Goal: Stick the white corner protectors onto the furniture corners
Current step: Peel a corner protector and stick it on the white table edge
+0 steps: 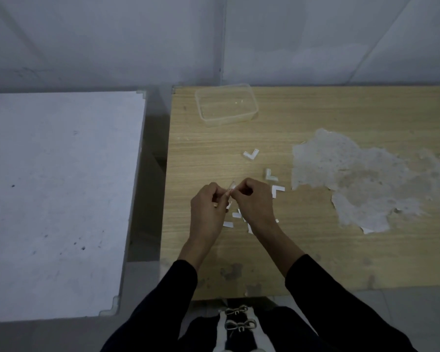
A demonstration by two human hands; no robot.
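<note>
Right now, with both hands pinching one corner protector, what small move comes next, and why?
Probably finish peeling its backing: the left hand and right hand both pinch the small pale corner protector above the wooden table, and white paper scraps lie beneath them.

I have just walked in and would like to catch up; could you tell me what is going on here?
A person at the wooden table pinches one small corner protector between the left hand and right hand, apparently peeling its backing. Three more L-shaped protectors lie loose beyond the hands, white paper scraps lie under them, and a clear plastic container sits near the far edge.
</note>
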